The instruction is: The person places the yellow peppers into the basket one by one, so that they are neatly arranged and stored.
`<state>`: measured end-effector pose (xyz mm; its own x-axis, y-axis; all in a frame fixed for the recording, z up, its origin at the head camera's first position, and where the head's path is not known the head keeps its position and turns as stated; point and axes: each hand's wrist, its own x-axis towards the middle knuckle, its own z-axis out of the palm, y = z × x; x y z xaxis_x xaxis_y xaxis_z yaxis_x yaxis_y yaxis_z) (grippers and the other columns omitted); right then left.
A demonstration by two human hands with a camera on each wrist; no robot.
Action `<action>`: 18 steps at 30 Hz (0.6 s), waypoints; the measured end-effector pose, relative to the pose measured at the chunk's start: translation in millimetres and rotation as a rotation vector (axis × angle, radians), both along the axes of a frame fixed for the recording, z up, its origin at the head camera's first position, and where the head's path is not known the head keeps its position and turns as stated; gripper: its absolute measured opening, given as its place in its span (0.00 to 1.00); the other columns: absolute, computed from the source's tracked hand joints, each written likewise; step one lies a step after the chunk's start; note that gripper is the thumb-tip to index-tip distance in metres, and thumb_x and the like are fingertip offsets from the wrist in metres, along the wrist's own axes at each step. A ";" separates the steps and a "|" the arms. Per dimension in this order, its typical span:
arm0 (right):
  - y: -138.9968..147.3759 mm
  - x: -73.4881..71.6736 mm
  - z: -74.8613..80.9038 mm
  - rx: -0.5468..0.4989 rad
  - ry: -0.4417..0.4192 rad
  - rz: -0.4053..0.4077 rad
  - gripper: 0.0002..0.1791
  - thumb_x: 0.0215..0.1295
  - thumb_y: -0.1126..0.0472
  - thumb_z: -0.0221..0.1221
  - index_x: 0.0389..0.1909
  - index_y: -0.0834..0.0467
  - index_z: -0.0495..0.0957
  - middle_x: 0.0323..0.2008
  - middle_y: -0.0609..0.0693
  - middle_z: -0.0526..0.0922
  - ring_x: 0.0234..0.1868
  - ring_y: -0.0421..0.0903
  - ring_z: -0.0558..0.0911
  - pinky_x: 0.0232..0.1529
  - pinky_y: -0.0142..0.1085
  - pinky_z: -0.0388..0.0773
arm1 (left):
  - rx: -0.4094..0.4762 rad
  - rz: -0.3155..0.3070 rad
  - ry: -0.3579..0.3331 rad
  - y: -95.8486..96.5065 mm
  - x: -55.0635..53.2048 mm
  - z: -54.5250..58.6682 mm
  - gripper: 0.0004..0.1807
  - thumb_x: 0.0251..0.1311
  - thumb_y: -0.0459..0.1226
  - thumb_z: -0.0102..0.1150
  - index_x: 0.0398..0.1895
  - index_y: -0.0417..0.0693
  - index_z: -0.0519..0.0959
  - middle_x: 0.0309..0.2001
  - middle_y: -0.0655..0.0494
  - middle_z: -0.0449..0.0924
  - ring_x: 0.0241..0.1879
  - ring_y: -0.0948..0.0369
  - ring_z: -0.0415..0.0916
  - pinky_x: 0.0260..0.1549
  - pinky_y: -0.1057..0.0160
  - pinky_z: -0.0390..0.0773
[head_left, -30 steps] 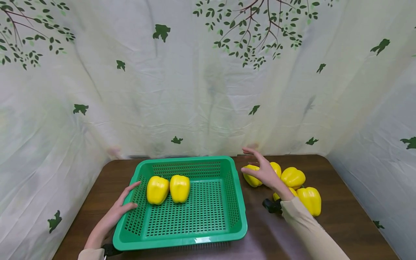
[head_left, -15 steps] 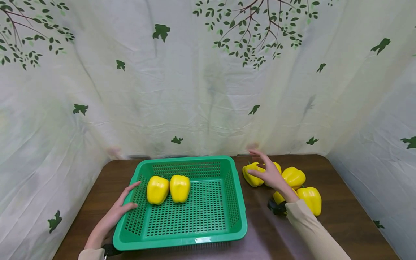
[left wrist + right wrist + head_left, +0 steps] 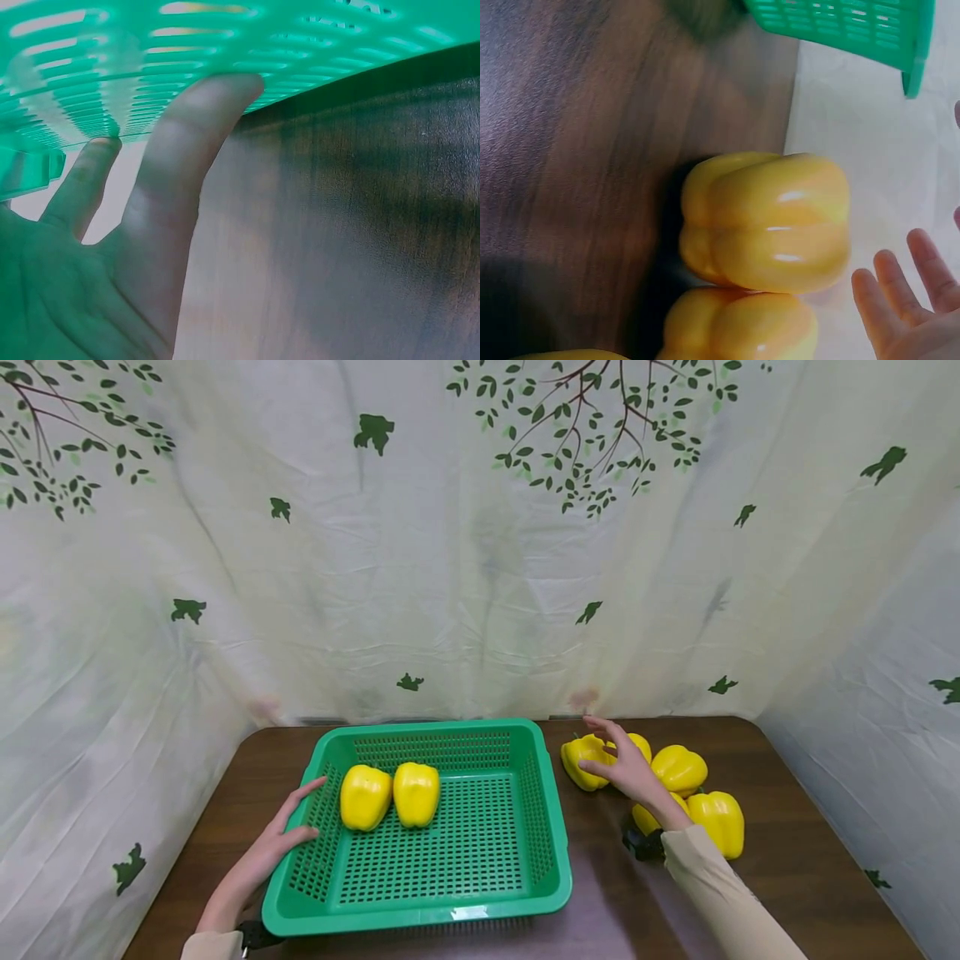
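A green plastic basket (image 3: pixel 510 860) with a slotted floor and walls sits on the table. Two yellow bell peppers stand side by side in its left part: one pepper (image 3: pixel 365 798) and a second pepper (image 3: pixel 417 794). My left hand (image 3: pixel 258 856) rests against the basket's left side, thumb and fingers spread; in the left wrist view the thumb (image 3: pixel 176 150) lies along the outer wall. Over the pile at the right, my right hand (image 3: pixel 633 772) is spread and holds nothing. Its fingertips are nearest the leftmost yellow bell pepper (image 3: pixel 583 767), which shows whole in the right wrist view.
More yellow bell peppers lie right of the basket, among them a back pepper (image 3: pixel 679 768) and a front pepper (image 3: pixel 718 822); the right forearm partly hides others. The brown wooden table (image 3: pixel 802 860) backs onto a white leaf-print curtain (image 3: pixel 480 568).
My right hand has moved right and slightly down, away from the basket and over the peppers. My left hand and the basket have stayed in place.
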<state>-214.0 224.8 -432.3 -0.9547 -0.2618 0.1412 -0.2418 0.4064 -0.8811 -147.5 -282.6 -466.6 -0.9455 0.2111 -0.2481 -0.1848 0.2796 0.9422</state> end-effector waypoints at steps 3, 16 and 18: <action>2.1 -1.4 -5.8 0.018 -0.005 -0.007 0.37 0.61 0.68 0.62 0.68 0.67 0.57 0.66 0.66 0.59 0.65 0.66 0.57 0.63 0.61 0.53 | 0.002 0.000 -0.009 0.2 -0.7 -0.1 0.37 0.66 0.34 0.46 0.75 0.57 0.43 0.72 0.39 0.32 0.58 0.37 0.61 0.45 0.47 0.77; 9.5 -11.6 -38.0 0.071 0.042 -0.038 0.37 0.58 0.66 0.65 0.67 0.64 0.61 0.64 0.66 0.62 0.65 0.64 0.60 0.62 0.60 0.56 | -0.037 -0.003 0.024 -0.4 -2.4 -1.5 0.37 0.65 0.34 0.47 0.75 0.55 0.44 0.73 0.39 0.31 0.61 0.35 0.56 0.48 0.48 0.74; 8.3 -10.7 -40.2 0.076 0.051 -0.037 0.36 0.57 0.67 0.65 0.66 0.64 0.62 0.63 0.66 0.63 0.63 0.64 0.62 0.60 0.60 0.59 | -0.042 -0.003 0.029 -0.7 -2.3 -1.7 0.37 0.65 0.34 0.47 0.75 0.55 0.45 0.73 0.39 0.31 0.61 0.35 0.55 0.48 0.48 0.74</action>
<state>-224.8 233.2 -472.6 -0.9561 -0.2382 0.1705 -0.2688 0.4815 -0.8342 -149.8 -283.3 -468.3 -0.9516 0.2040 -0.2297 -0.1570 0.3198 0.9344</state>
